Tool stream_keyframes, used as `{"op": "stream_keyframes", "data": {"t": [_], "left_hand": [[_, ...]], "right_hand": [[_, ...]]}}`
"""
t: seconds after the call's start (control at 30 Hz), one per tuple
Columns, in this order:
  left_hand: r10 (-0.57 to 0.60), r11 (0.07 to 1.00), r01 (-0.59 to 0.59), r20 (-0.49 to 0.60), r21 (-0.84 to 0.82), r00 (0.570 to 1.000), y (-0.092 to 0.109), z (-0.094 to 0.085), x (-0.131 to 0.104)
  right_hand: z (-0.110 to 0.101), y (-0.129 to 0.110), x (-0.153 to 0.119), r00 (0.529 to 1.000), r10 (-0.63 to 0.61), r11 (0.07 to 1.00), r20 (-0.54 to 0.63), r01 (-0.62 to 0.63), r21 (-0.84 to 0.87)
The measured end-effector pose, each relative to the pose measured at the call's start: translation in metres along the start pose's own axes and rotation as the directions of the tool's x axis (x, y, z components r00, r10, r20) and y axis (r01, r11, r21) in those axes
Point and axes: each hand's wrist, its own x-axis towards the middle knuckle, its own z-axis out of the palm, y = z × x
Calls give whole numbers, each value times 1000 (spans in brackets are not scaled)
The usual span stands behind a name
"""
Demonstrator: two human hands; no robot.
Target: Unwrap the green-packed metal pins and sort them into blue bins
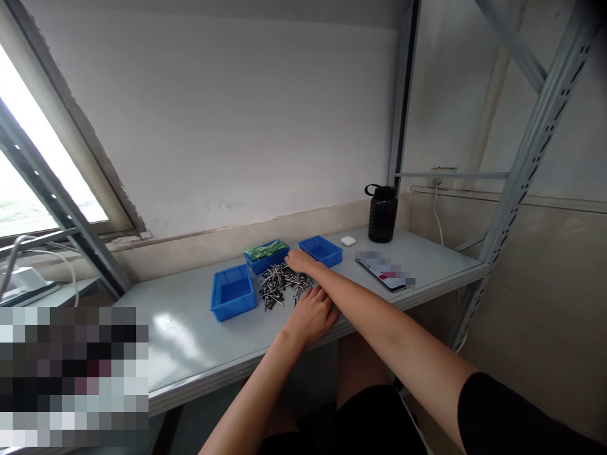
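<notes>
A loose pile of thin metal pins with dark ends (272, 292), looking like rivets or screws, lies on the grey table. Over the far side of this pile is my right hand (300, 260), its fingers bent downward and drawn together; the fingertips are partly hidden. Nearer the table's front edge, my left hand (313, 314) rests beside the near right of the pile with fingers curled. What either hand holds, if anything, is too small or hidden to make out. My right forearm passes just above the left hand's fingers.
Around the pile stand a blue bin (233, 309) at left, a blue bin with green packaging (265, 251) behind, and another blue bin (327, 253) at right. Farther right are a white case (348, 241), a phone (386, 273) and a black bottle (383, 216). Metal shelf posts (535, 145) flank the table.
</notes>
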Motion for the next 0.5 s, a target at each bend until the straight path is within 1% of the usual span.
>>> {"op": "stream_keyframes", "data": {"t": [0.07,0.17,0.3,0.4,0.5], "left_hand": [[-7,1000,7,-10,1,1000,-6,2,2],[-20,999,19,6,27,1000,-14,1,2],[-42,996,40,25,80,999,-26,3,6],[-73,991,69,28,116,997,-33,6,8],[-69,986,65,18,150,997,-31,-1,2]], "right_hand": [[0,2,-1,999,-29,999,32,30,-15],[-1,2,0,996,-60,998,69,62,-27],[-6,-5,0,994,-82,996,72,84,-31],[-16,-10,-4,998,-58,998,14,59,-37],[-28,-4,-19,993,5,999,-115,-10,-45]]}}
